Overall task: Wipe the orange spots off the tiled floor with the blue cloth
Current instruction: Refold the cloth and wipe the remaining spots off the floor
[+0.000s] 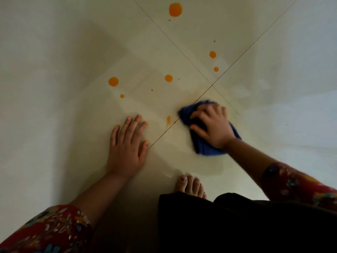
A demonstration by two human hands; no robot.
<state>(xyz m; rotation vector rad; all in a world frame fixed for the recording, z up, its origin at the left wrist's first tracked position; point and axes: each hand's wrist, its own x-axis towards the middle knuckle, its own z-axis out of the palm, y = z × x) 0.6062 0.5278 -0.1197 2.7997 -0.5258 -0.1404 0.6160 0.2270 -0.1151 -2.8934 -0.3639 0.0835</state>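
Blue cloth (204, 143) gripped under right hand (211, 125); left hand (125, 143) flat, open on tiled floor (54, 88) near orange spots (168, 78)

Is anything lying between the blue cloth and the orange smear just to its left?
Nothing visible. The blue cloth under the right hand has only bare tile and a grout line between it and the orange smear. The left hand rests flat further left, past the smear.

Tiled floor (73, 52) glossy, smooth; blue cloth (204, 148) soft, matt; orange spots (175, 9) wet-looking.
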